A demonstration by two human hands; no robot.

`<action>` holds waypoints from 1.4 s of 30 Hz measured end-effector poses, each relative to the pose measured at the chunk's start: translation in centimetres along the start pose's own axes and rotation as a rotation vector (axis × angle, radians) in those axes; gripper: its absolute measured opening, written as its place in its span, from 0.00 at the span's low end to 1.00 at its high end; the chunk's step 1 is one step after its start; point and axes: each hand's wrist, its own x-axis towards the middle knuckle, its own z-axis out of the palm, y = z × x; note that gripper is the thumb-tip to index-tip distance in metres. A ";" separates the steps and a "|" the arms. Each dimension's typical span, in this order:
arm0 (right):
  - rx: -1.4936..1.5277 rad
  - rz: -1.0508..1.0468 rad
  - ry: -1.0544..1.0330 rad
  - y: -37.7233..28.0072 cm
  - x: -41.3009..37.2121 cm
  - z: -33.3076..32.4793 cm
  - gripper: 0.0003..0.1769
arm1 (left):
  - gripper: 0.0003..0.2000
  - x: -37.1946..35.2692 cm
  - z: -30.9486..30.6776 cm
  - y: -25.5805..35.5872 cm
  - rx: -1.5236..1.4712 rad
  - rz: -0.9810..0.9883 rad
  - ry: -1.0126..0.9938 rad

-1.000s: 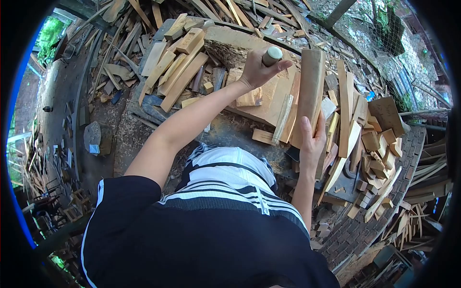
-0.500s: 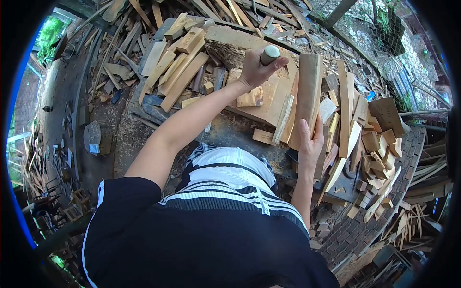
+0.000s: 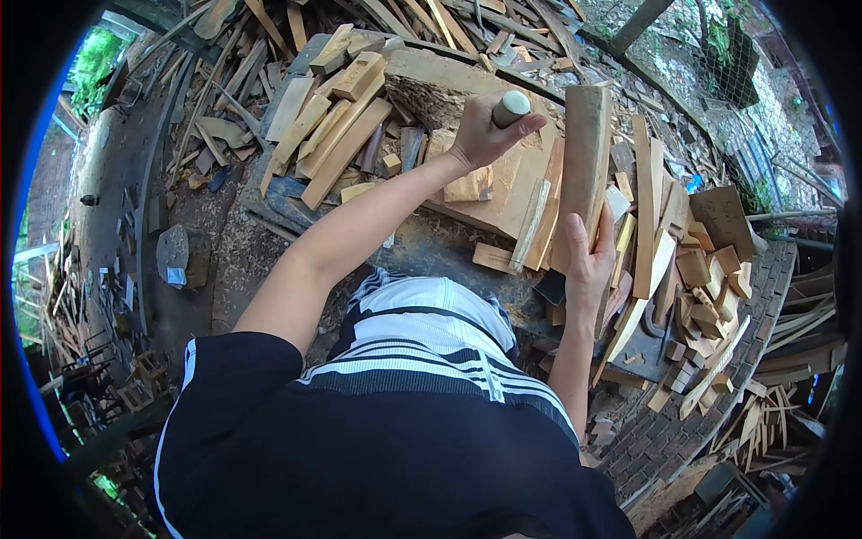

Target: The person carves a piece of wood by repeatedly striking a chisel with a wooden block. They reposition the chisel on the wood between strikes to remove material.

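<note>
My left hand [image 3: 482, 136] is closed around a thick round handle [image 3: 511, 109] with a pale, flat end facing up. Whatever the lower part of that handle joins is hidden behind the fist. A long, thick wooden block [image 3: 585, 148] stands tilted to the right of it, with a few centimetres between the two. Near the block's lower end, my right hand [image 3: 589, 262] grips its side, thumb on the near face. Below the left fist lies a broad wooden slab [image 3: 516, 202], bearing a short cut piece of wood [image 3: 469, 186].
Several wooden blocks [image 3: 346, 148] are piled on the left of the workbench [image 3: 426, 244]. On the right are long strips [image 3: 643, 207] and a heap of small offcuts [image 3: 714, 292]. A stump [image 3: 184, 256] stands on the floor at left. Scrap wood [image 3: 530, 31] covers the ground behind.
The wooden block has shifted slightly right and up, with its top end tilted further over. My right hand moved a little right with it. My left hand moved slightly right and down with the handle.
</note>
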 end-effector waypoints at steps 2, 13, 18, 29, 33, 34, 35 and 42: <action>-0.015 -0.005 0.000 0.0 -0.1 0.1 0.34 | 0.23 0.1 0.2 0.4 -0.021 0.023 0.029; -0.009 -0.011 -0.010 0.3 0.2 -0.1 0.35 | 0.24 0.0 0.4 0.1 -0.006 0.049 0.021; 0.067 -0.060 0.012 -4.4 1.0 0.1 0.34 | 0.24 0.0 0.5 0.0 0.030 0.067 0.028; -0.101 -0.264 -0.121 -6.9 3.8 0.0 0.36 | 0.10 0.0 1.4 0.4 0.136 0.202 -0.004; 0.061 -0.316 -0.002 -7.4 3.2 1.0 0.35 | 0.09 -0.5 1.3 0.2 0.179 0.175 -0.022; -0.328 -0.237 -0.107 -6.2 3.6 0.6 0.34 | 0.08 -0.5 1.2 0.4 0.134 0.158 -0.038; -0.388 -0.382 -0.132 -4.6 4.5 0.9 0.33 | 0.07 -0.6 1.2 0.6 0.087 0.139 -0.057; -0.230 -0.351 -0.049 -6.2 3.8 1.2 0.33 | 0.08 -0.7 1.3 0.7 0.114 0.124 0.011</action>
